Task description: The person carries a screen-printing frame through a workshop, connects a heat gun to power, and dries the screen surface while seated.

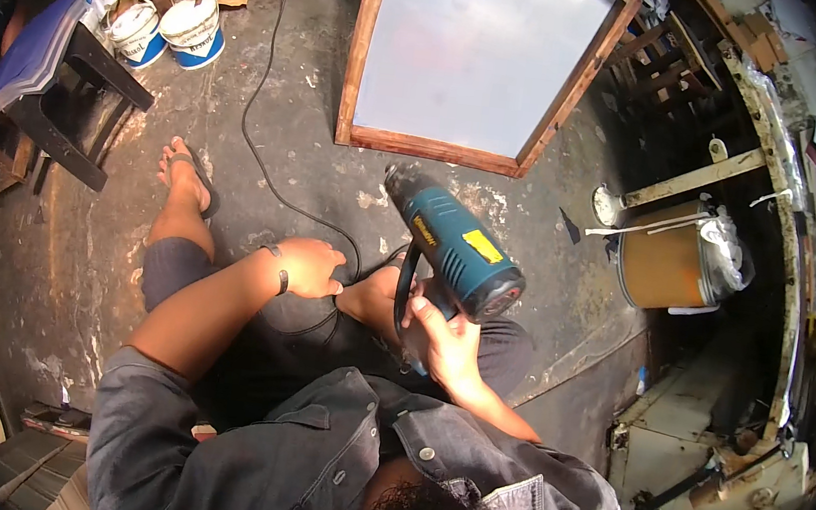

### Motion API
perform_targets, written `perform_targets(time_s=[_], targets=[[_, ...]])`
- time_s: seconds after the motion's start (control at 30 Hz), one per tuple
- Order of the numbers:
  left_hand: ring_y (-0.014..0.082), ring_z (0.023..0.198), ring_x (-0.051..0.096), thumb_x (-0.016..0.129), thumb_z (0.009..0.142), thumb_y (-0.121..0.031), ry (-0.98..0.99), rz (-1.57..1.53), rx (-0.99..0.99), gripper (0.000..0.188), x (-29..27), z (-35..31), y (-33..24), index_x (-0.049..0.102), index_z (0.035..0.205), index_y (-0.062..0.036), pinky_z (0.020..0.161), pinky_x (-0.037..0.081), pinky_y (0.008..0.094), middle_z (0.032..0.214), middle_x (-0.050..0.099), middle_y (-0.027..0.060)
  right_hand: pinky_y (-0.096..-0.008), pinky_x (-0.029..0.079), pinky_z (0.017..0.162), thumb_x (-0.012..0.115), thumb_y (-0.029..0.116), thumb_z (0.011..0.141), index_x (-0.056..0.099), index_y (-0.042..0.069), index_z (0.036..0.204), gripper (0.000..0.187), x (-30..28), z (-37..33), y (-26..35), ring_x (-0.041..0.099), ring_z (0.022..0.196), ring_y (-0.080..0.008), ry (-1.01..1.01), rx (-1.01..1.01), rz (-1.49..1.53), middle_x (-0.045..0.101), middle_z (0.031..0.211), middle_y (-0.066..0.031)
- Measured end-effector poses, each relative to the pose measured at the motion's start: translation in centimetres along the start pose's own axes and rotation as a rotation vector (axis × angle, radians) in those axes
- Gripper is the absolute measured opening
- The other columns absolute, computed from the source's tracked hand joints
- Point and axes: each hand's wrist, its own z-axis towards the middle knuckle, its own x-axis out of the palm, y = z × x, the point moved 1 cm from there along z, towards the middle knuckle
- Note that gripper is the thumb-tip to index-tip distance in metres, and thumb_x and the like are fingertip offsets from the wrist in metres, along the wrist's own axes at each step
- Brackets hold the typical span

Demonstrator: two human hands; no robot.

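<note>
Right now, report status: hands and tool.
Right hand gripping teal handheld heat gun. Left hand resting on knee. Black cord trailing across floor.

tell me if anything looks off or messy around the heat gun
Nothing looks damaged. The right hand holds the blue heat gun, nozzle toward the wood-framed screen lying flat on the stained floor. Its black cord trails loose across the floor, and the left hand rests on the knee.

Teal heat gun, yellow label, held above floor, nozzle aimed toward wooden frame
</note>
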Motion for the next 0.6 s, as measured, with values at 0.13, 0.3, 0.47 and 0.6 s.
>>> perform_targets(time_s=[0.13, 0.3, 0.47, 0.6], targets=[[0.0352, 0.124, 0.046, 0.058, 0.086, -0.037, 0.004, -0.027, 0.01, 0.061, -0.2, -0.1, -0.1, 0.045, 0.134, -0.0026, 0.102, 0.038, 0.0402, 0.133, 0.048, 0.0224, -0.0271, 0.046, 0.064, 0.062, -0.001, 0.085, 0.048, -0.002, 0.112, 0.03, 0.5, -0.1, 1.3, 0.055, 0.071, -0.0135, -0.081, -0.052, 0.001, 0.055, 0.087, -0.0055], [0.0365, 0.123, 0.046, 0.059, 0.086, -0.039, -0.024, -0.025, -0.011, 0.066, -0.3, -0.5, 0.0, 0.039, 0.139, -0.0054, 0.101, 0.039, 0.0422, 0.133, 0.048, 0.0226, -0.0317, 0.049, 0.064, 0.059, 0.007, 0.083, 0.045, -0.004, 0.107, 0.03, 0.5, 2.0, 6.9, 0.057, 0.069, -0.0197, -0.131, -0.471, -0.304, 0.054, 0.085, -0.0107], [0.037, 0.123, 0.047, 0.06, 0.085, -0.04, -0.023, -0.018, -0.024, 0.068, -1.2, -0.8, -0.8, 0.038, 0.14, -0.0079, 0.1, 0.039, 0.0431, 0.134, 0.047, 0.0234, -0.0348, 0.05, 0.064, 0.058, 0.006, 0.083, 0.043, -0.001, 0.113, 0.034, 0.7, 3.7, 9.3, 0.054, 0.071, -0.0192, -0.198, -0.66, -0.003, 0.051, 0.087, -0.01], [0.0381, 0.122, 0.047, 0.059, 0.084, -0.039, -0.049, -0.022, -0.014, 0.068, -0.7, -0.6, -0.1, 0.037, 0.14, -0.008, 0.1, 0.04, 0.0435, 0.133, 0.048, 0.0241, -0.0337, 0.05, 0.058, 0.062, 0.003, 0.081, 0.045, -0.001, 0.111, 0.035, -0.1, 2.8, 6.3, 0.058, 0.066, -0.0204, -0.268, -0.429, -0.013, 0.056, 0.086, -0.0105]])
